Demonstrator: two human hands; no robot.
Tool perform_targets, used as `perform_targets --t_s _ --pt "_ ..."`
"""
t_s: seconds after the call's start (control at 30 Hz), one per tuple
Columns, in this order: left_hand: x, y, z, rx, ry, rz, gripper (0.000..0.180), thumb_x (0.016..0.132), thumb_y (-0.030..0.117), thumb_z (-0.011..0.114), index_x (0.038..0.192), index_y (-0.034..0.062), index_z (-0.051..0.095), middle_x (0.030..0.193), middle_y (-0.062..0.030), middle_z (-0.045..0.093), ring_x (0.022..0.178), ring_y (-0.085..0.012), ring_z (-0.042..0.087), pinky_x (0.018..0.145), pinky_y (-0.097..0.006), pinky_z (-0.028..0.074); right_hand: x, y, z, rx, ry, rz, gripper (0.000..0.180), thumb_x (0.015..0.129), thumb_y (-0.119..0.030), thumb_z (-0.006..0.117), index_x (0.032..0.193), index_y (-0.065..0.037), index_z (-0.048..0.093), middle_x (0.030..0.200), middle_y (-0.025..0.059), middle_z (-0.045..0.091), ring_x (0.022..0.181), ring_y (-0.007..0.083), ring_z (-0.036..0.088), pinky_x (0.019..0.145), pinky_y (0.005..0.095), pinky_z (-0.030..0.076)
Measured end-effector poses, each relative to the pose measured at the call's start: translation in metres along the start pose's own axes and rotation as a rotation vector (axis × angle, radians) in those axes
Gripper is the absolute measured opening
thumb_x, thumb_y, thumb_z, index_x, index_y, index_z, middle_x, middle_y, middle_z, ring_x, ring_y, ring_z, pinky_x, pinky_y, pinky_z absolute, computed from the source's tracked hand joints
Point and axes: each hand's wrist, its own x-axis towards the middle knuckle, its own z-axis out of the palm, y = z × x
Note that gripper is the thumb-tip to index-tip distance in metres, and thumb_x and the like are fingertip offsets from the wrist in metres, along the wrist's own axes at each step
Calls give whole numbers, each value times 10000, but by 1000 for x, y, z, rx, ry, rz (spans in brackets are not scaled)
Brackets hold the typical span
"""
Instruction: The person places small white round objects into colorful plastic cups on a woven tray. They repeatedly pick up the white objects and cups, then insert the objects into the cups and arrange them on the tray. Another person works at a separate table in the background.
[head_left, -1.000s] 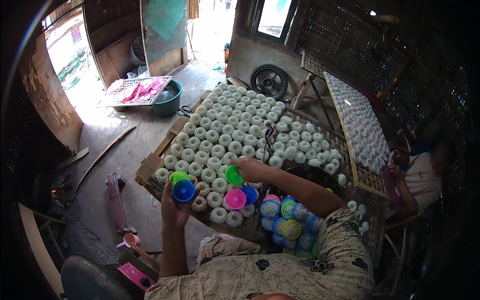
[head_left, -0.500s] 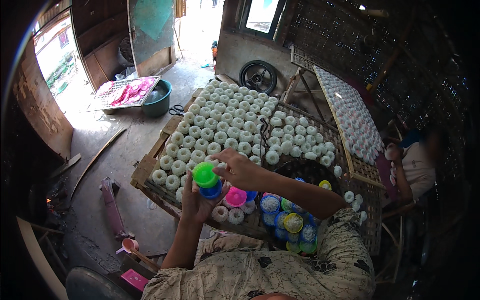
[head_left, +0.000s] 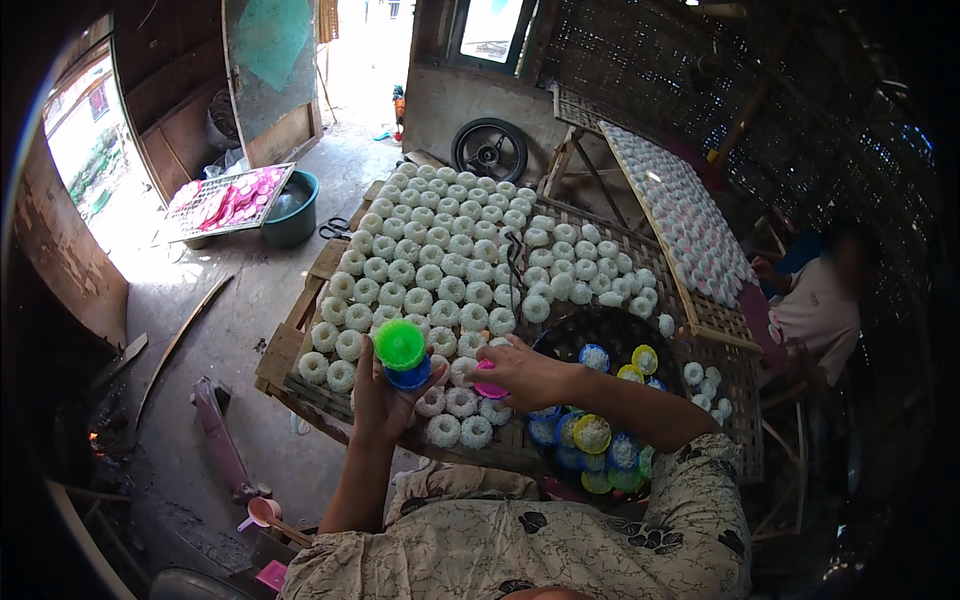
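Note:
My left hand point(head_left: 372, 402) grips a small stack of plastic cup moulds, a bright green fluted mould point(head_left: 399, 345) on top of a blue mould point(head_left: 408, 376). To its right, my right hand point(head_left: 528, 374) has its fingers closed on the edge of a pink mould point(head_left: 489, 381), which is low over the near part of the woven tray. Around both hands sit white ring-shaped rice cakes point(head_left: 443, 431) with a dimple in the middle. Right of my right forearm, a dark round basin point(head_left: 560, 345) holds several blue, yellow and green moulds filled with white grains point(head_left: 591, 434).
Rows of white cakes cover the woven bamboo tray point(head_left: 690, 350) on a wooden frame. Another slanted rack point(head_left: 680, 230) of cakes stands at right, beside a seated person point(head_left: 815, 310). Back left are a teal tub point(head_left: 292, 212) and a rack of pink pieces point(head_left: 235, 200); a wheel point(head_left: 489, 150) leans behind.
My right hand has moved from above the green mould, right and nearer, down to the pink mould. My left hand still holds the green and blue stack. The view has shifted slightly.

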Motion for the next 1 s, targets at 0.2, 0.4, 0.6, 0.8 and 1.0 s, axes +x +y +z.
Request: perform_targets --t_s 0.2,0.4,0.6,0.8,1.0 --pt "8 -7 7 34 -36 -33 559 980 518 428 1300 60 459 1218 -175 564 1127 -338 579 925 -572 509 -3 0 -9 294 221 94 613 790 -177 735 1342 -96 480 1246 185 486 1214 345 496 1023 424 419" --pt "23 -42 30 156 -145 -126 434 1012 440 403 1345 161 406 1265 -116 526 1083 -254 603 864 -493 554 -9 -23 -38 476 830 1 641 808 -201 736 1377 -116 453 1267 208 463 1221 378 496 993 444 443" --pt "28 -63 49 2 -213 -152 420 1032 396 365 1379 161 391 1322 -102 504 1133 -252 581 936 -444 514 -21 -26 -29 420 773 144 815 751 -158 779 1453 -184 366 1442 218 290 1310 385 415 1057 409 407" --pt "31 -87 67 73 -157 -34 457 1042 367 351 1443 153 311 1351 -78 474 1233 -216 490 1000 -386 438 -43 -25 -20 426 928 135 851 727 -123 787 1459 -161 354 1410 200 321 1314 380 397 1066 432 382" --pt "26 -104 91 96 -277 -95 510 1042 390 339 1483 151 251 1400 -77 423 1239 -222 474 1019 -412 401 -78 -22 -21 447 1208 289 876 675 -131 830 1431 -141 388 1395 177 375 1306 362 400 1064 429 362"
